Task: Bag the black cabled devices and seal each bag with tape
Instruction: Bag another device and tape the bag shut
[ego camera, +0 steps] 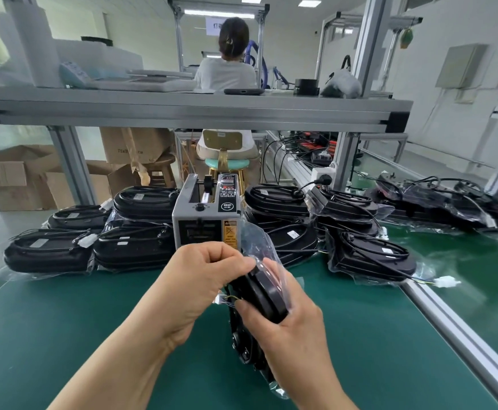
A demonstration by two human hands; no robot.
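A black cabled device [261,294] stands on edge above the green mat [93,335], inside a clear plastic bag [256,235] whose open mouth rises toward the tape dispenser [206,214]. My right hand [292,324] grips the device through the bag. My left hand [209,276] pinches the bag's edge near the device's top. A small white connector [218,299] on thin wires sticks out between the hands. Bagged black devices [135,247] are stacked left of the dispenser, and more bagged devices [369,255] lie to its right.
An aluminium rail [454,327] bounds the mat on the right; beyond it a green conveyor carries more devices [448,208]. A metal shelf [194,110] spans overhead. A person [227,69] sits facing away at the workstation ahead. Cardboard boxes [20,176] stand on the floor at left.
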